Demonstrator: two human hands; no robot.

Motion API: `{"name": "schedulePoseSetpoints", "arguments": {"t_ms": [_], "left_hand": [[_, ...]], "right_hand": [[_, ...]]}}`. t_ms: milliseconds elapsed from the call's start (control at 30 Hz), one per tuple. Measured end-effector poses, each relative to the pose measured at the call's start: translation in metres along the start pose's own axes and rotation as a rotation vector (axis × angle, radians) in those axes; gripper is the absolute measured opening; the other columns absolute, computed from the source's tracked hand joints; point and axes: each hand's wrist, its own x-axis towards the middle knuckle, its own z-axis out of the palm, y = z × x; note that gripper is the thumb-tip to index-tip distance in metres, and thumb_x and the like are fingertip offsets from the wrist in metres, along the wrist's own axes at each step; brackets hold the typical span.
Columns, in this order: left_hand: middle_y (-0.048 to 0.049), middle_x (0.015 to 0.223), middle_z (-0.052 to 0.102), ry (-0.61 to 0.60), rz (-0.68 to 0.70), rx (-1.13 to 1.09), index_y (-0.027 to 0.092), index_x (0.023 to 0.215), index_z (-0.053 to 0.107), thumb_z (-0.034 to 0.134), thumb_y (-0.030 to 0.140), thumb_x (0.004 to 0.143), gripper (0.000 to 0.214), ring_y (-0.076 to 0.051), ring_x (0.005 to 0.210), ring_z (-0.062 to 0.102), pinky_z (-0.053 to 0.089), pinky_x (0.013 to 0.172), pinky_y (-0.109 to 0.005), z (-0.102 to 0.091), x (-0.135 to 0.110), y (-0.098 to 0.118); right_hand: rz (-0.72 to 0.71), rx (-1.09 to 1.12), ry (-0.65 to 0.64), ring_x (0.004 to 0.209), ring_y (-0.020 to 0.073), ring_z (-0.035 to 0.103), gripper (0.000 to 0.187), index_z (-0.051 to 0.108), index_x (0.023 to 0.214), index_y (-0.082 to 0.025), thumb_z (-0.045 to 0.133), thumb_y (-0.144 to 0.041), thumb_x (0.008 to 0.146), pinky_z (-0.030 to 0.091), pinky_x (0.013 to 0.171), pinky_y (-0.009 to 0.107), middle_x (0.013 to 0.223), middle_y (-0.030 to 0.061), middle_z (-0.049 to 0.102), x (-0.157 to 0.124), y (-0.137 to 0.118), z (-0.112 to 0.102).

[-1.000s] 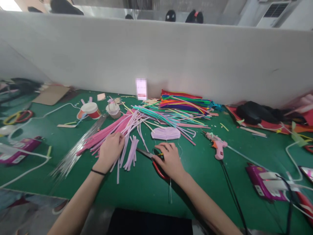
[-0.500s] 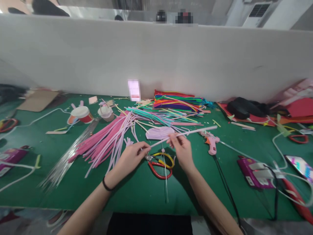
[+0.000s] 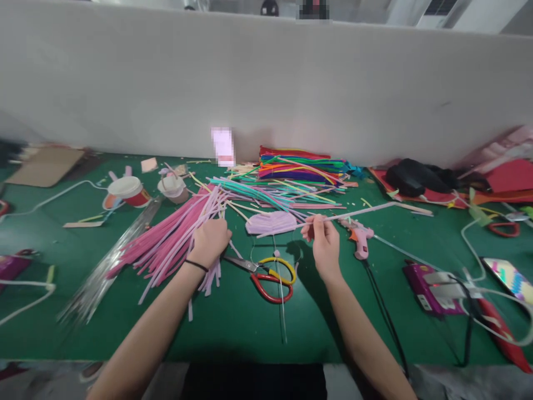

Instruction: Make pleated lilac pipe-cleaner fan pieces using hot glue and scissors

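Observation:
My right hand pinches a long lilac pipe cleaner, which slants up to the right past the fingertips. My left hand is curled over loose lilac pipe cleaners at the right side of a pink bundle; what its fingers grip is hidden. Between the hands lies a flat lilac piece of pipe cleaners set side by side. Below it, scissors with one yellow and one red handle lie on the table, a thin clear stick across them and a small lilac bead above.
A pink glue gun lies right of my right hand, its black cable running to the front edge. Clear-wrapped sticks, lidded cups and colourful pipe cleaners surround the work. A purple box with plugs sits at right.
My left hand has let go of the held pipe cleaner and moved left to the lilac ones. My right hand has shifted slightly right, still holding its pipe cleaner. The view has tilted down.

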Motion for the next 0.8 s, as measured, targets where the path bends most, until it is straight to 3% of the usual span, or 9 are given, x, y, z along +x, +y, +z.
{"name": "schedulePoseSetpoints", "arguments": {"t_ms": [133, 300, 400, 533, 667, 733, 800], "left_hand": [[-0.0167, 0.085, 0.072, 0.051, -0.009, -0.07, 0.015, 0.085, 0.071, 0.05, 0.028, 0.081, 0.025, -0.031, 0.084, 0.07, 0.046, 0.064, -0.031, -0.005, 0.01, -0.009], [-0.0049, 0.076, 0.07, 0.391, 0.019, -0.428, 0.018, 0.082, 0.068, 0.053, 0.04, 0.083, 0.026, -0.021, 0.074, 0.065, 0.043, 0.068, -0.028, -0.03, 0.014, -0.021], [-0.0028, 0.076, 0.067, 0.511, 0.033, -0.584, 0.018, 0.082, 0.066, 0.05, 0.045, 0.086, 0.032, -0.018, 0.071, 0.062, 0.044, 0.069, -0.026, -0.044, 0.017, -0.027], [-0.0066, 0.083, 0.068, 0.516, -0.019, -0.479, 0.016, 0.095, 0.065, 0.051, 0.043, 0.088, 0.031, -0.023, 0.08, 0.063, 0.046, 0.078, -0.031, -0.053, 0.019, -0.032], [-0.0185, 0.116, 0.062, 0.604, 0.048, -0.292, 0.011, 0.127, 0.053, 0.051, 0.037, 0.089, 0.046, -0.034, 0.11, 0.058, 0.044, 0.091, -0.041, -0.04, 0.01, -0.017], [-0.0164, 0.113, 0.064, 0.495, 0.241, -0.284, 0.013, 0.119, 0.058, 0.047, 0.035, 0.092, 0.036, -0.032, 0.109, 0.058, 0.044, 0.093, -0.041, -0.025, 0.0, 0.0], [-0.0111, 0.099, 0.068, 0.26, 0.514, -0.313, 0.017, 0.101, 0.066, 0.047, 0.034, 0.094, 0.027, -0.028, 0.1, 0.061, 0.045, 0.092, -0.039, -0.007, -0.01, 0.019]], "right_hand": [[0.009, -0.003, -0.018, 0.055, 0.0115, 0.053, 0.043, 0.061, 0.084, -0.019, 0.047, -0.059, 0.093, 0.04, 0.052, 0.025, 0.065, -0.0006, 0.062, -0.003, -0.003, 0.001], [0.003, 0.012, -0.026, 0.055, 0.0114, 0.053, 0.039, 0.062, 0.084, -0.02, 0.049, -0.055, 0.094, 0.041, 0.052, 0.025, 0.064, -0.001, 0.061, -0.008, -0.01, 0.003], [0.003, 0.043, -0.021, 0.054, 0.0106, 0.053, 0.038, 0.062, 0.084, -0.019, 0.05, -0.054, 0.094, 0.041, 0.052, 0.024, 0.064, -0.0012, 0.06, -0.009, -0.01, 0.004], [-0.001, -0.009, 0.007, 0.052, 0.0105, 0.051, 0.042, 0.061, 0.081, -0.019, 0.048, -0.057, 0.094, 0.039, 0.05, 0.024, 0.063, -0.0014, 0.06, -0.007, -0.009, 0.002], [-0.072, -0.233, 0.146, 0.048, 0.012, 0.05, 0.049, 0.058, 0.076, -0.02, 0.04, -0.061, 0.096, 0.039, 0.051, 0.026, 0.057, -0.0018, 0.057, 0.002, -0.006, -0.01], [-0.129, -0.378, 0.197, 0.051, 0.0136, 0.053, 0.05, 0.058, 0.075, -0.02, 0.036, -0.06, 0.097, 0.041, 0.055, 0.027, 0.057, -0.001, 0.057, 0.006, -0.003, -0.017], [-0.16, -0.5, 0.186, 0.054, 0.0151, 0.056, 0.05, 0.059, 0.076, -0.02, 0.034, -0.057, 0.099, 0.042, 0.06, 0.028, 0.058, 0.0003, 0.06, 0.009, 0.001, -0.021]]}}
